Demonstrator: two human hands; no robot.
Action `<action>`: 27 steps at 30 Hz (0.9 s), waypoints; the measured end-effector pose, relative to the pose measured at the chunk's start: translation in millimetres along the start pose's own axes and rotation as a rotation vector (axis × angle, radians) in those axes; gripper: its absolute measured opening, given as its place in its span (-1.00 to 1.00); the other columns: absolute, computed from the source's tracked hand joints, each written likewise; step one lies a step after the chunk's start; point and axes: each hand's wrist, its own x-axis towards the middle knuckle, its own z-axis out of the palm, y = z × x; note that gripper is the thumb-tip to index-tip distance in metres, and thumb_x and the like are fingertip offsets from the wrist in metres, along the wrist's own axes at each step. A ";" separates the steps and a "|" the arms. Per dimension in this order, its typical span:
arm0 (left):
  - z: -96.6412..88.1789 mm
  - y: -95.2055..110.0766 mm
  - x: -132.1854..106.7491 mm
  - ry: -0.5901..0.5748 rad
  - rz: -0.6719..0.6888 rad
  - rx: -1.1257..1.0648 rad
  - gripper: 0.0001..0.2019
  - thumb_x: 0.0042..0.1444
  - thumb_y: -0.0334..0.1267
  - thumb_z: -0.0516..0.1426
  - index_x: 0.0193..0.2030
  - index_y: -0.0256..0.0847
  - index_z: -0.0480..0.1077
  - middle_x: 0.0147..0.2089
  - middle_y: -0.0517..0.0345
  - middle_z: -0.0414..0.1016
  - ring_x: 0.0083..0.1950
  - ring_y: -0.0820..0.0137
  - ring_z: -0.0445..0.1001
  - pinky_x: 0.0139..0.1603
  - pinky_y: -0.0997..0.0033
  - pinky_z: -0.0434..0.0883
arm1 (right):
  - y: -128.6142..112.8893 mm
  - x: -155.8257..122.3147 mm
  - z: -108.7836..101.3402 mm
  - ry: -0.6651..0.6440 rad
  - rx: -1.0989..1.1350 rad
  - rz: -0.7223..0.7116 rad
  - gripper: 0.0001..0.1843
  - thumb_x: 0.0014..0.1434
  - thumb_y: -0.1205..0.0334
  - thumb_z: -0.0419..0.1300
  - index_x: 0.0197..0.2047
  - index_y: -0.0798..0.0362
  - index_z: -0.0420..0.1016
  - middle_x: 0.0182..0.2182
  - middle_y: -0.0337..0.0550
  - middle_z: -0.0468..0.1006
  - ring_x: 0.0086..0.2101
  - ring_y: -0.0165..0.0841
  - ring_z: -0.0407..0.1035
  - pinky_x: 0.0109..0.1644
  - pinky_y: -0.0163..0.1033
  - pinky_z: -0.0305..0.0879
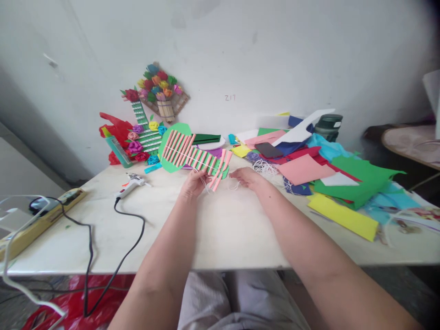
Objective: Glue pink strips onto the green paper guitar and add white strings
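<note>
A green paper guitar (pixel 172 160) with pink paper rolls laid across it is tilted up above the table, its neck toward me. White string runs along its length. My left hand (pixel 196 182) grips the neck's lower edge, fingers closed around it, with loose white string hanging beside them. Just past the end of the neck, my right hand (pixel 248 178) has its thumb and fingertips pinched together. A thin loop of white string (pixel 235 185) hangs by those fingertips. A bundle of white string (pixel 264 167) lies beyond my right hand.
A glue gun (pixel 132 185) with a black cord and a glue bottle (pixel 117 147) are at left, near a power strip (pixel 44 220). Coloured paper (pixel 360 178), a phone (pixel 268 150) and a dark jar (pixel 328 127) crowd the right. Finished paper flowers (pixel 160 82) stand against the wall.
</note>
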 end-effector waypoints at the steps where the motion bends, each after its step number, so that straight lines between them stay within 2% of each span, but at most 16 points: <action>1: 0.0 -0.1 0.0 -0.005 -0.003 0.001 -0.82 -0.26 -0.36 0.25 -0.52 -0.31 0.31 -0.60 0.22 0.37 -0.56 0.52 0.38 -0.52 0.55 0.40 | 0.5 0.7 -0.7 0.001 0.005 0.000 -0.80 -0.22 0.29 0.31 -0.54 0.15 0.35 -0.75 -0.42 0.05 -0.69 -0.61 -0.08 -0.63 -0.39 -0.16; 9: -2.9 -0.7 0.8 -0.007 0.006 -0.033 -0.85 -0.21 -0.39 0.23 -0.48 -0.30 0.32 -0.60 0.24 0.35 -0.55 0.50 0.41 -0.43 0.49 0.44 | 3.0 4.1 -6.1 0.001 0.029 -0.062 -0.83 -0.19 0.32 0.28 -0.54 0.15 0.34 -0.75 -0.39 0.12 -0.70 -0.61 -0.05 -0.65 -0.40 -0.22; 14: -4.5 2.4 0.8 0.068 0.104 -0.157 -0.86 -0.21 -0.47 0.20 -0.45 -0.30 0.34 -0.55 0.26 0.39 -0.53 0.56 0.39 -0.29 0.49 0.43 | 1.0 6.6 -25.9 -0.073 0.185 -0.097 -0.86 -0.03 0.25 0.15 -0.43 0.18 0.38 -0.77 -0.44 0.01 -0.74 -0.63 -0.22 -0.68 -0.40 -0.37; 16: -4.9 3.9 0.6 0.099 0.122 -0.183 -0.87 -0.22 -0.49 0.19 -0.46 -0.29 0.33 -0.54 0.26 0.39 -0.51 0.57 0.39 -0.29 0.51 0.42 | 1.2 8.8 -35.0 -0.085 0.259 -0.109 -0.82 0.05 0.24 0.06 -0.39 0.19 0.38 -0.76 -0.42 0.05 -0.75 -0.63 -0.20 -0.70 -0.41 -0.38; 22: -7.8 4.8 0.3 0.035 0.090 -0.154 -0.87 -0.21 -0.47 0.19 -0.45 -0.30 0.34 -0.54 0.23 0.39 -0.51 0.53 0.39 -0.33 0.48 0.43 | 5.4 13.8 -44.0 0.125 0.288 -0.164 -0.85 0.06 0.30 0.05 -0.33 0.17 0.39 -0.65 -0.25 0.34 -0.68 -0.58 0.14 -0.70 -0.47 -0.15; 24: -9.2 4.0 0.7 0.023 0.079 -0.123 -0.88 -0.20 -0.46 0.19 -0.45 -0.31 0.35 -0.55 0.23 0.39 -0.54 0.55 0.38 -0.35 0.48 0.43 | 5.8 13.4 -42.5 0.154 0.289 -0.179 -0.87 0.05 0.30 0.09 -0.33 0.17 0.38 -0.65 -0.26 0.34 -0.69 -0.59 0.12 -0.69 -0.47 -0.12; 27: -11.3 2.6 1.8 0.021 0.054 -0.068 -0.89 -0.21 -0.44 0.20 -0.49 -0.32 0.34 -0.58 0.23 0.38 -0.57 0.55 0.37 -0.41 0.51 0.43 | 3.9 10.8 -39.4 0.102 0.288 -0.246 -0.87 0.05 0.29 0.10 -0.30 0.15 0.37 -0.73 -0.37 0.21 -0.75 -0.63 -0.06 -0.70 -0.47 -0.26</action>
